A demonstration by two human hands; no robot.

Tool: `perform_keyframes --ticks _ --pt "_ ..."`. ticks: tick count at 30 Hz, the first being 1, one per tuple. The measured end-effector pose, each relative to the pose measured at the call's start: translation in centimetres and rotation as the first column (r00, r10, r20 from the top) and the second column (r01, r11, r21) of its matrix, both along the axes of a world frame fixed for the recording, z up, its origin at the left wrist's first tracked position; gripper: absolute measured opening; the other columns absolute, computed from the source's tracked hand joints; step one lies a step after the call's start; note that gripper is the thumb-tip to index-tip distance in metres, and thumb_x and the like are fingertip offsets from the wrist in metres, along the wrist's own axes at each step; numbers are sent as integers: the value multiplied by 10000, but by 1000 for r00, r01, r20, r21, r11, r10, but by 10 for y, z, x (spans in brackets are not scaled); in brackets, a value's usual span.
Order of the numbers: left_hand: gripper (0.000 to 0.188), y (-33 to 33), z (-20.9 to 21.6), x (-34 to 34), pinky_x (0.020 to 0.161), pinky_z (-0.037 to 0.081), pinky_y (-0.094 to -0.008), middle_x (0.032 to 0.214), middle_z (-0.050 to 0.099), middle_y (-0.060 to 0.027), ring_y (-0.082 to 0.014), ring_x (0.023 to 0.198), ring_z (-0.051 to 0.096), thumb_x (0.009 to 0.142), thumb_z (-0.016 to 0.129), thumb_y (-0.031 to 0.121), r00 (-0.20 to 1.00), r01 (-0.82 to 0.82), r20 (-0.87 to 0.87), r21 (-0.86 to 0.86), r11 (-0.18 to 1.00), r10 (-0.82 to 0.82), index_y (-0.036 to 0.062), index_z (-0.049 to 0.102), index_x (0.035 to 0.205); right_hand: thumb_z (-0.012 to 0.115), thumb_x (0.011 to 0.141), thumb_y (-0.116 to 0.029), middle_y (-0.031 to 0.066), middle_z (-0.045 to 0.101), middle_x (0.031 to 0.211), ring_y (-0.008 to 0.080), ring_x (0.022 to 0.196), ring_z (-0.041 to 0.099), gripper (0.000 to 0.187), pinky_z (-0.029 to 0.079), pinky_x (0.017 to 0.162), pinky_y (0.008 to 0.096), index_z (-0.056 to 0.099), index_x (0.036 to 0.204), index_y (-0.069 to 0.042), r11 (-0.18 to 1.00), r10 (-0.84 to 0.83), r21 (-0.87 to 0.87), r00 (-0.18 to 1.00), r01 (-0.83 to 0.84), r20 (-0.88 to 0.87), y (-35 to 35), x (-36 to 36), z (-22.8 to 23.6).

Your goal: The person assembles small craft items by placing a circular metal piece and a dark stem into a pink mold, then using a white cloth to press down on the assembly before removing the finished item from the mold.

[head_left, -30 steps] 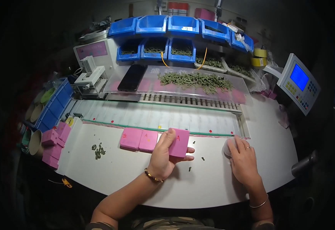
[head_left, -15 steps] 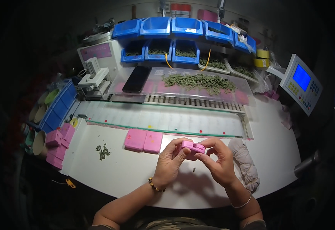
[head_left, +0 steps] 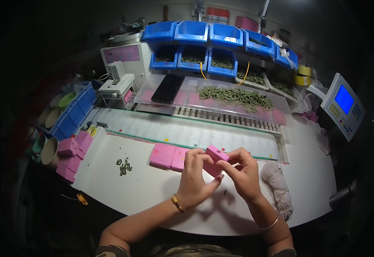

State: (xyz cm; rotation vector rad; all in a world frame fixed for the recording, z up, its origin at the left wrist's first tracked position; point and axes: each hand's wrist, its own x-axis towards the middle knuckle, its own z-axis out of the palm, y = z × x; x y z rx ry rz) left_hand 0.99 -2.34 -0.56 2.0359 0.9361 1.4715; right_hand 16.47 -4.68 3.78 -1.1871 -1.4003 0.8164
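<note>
Above the white table, both hands hold a pink rubber mould (head_left: 216,153), a thick slab with a small round hole in its upper edge. My right hand (head_left: 245,175) grips its right side between thumb and fingers. Curled fingers of my left hand (head_left: 194,180) rest against its left side, with the thumb lower down by its bottom corner. The mould is tilted, its hole edge facing up. Just left of my left hand lie two more pink moulds (head_left: 163,155) side by side, one partly hidden by the fingers. A tiny dark bit (head_left: 225,192) lies below my hands.
Dark green scraps (head_left: 125,166) lie left on the table. A rolled greyish cloth (head_left: 277,188) is at right. Behind are a glass-topped strip (head_left: 152,127), a clear tray (head_left: 187,100) with green pieces and a black phone (head_left: 167,89), blue bins (head_left: 191,32) and a control panel (head_left: 343,107).
The mould has turned from nearly level to tilted. My left thumb has slid down off its near face, and my left fingers have shifted along its left side. The whole view has swung slightly.
</note>
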Motion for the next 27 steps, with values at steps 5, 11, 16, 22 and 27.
perform_keyframes --ticks 5,11,16,22,27 --pt "378 68 -3 -38 893 470 -384 1046 524 -141 -306 992 539 690 754 132 985 -163 -96 -226 960 144 38 563 1003 766 833 -231 87 633 1156 156 1017 596 508 502 708 272 561 1251 -26 982 150 -136 980 -132 128 25 -3 -23" --pt "380 140 -25 -108 915 467 -385 1034 607 -132 -294 1014 568 667 813 221 818 -450 -422 -50 891 390 44 653 963 823 724 -332 194 513 1332 371 1244 463 794 366 1068 462 464 1353 -6 973 176 28 809 -231 560 44 -24 -52" --pt "392 146 -27 -112 941 457 -385 1064 629 -131 -310 1037 572 677 833 263 783 -492 -435 4 870 445 52 702 981 840 687 -308 194 462 1373 395 1250 439 853 399 1034 470 436 1372 0 958 121 114 734 -262 668 56 -48 -59" --pt "397 166 -29 -134 934 467 -393 1078 619 -130 -320 1032 568 700 831 299 728 -565 -470 1 825 499 70 697 995 840 657 -260 193 515 1276 398 1175 481 821 423 995 469 460 1339 -6 970 141 41 687 -241 713 59 -57 -62" --pt "389 172 -22 -138 957 447 -428 1156 594 -110 -310 1119 531 719 817 324 676 -625 -539 -58 778 503 94 697 1010 819 656 -226 212 542 1210 406 1131 494 750 424 981 464 483 1288 -5 969 130 67 721 -238 680 46 -35 -53"
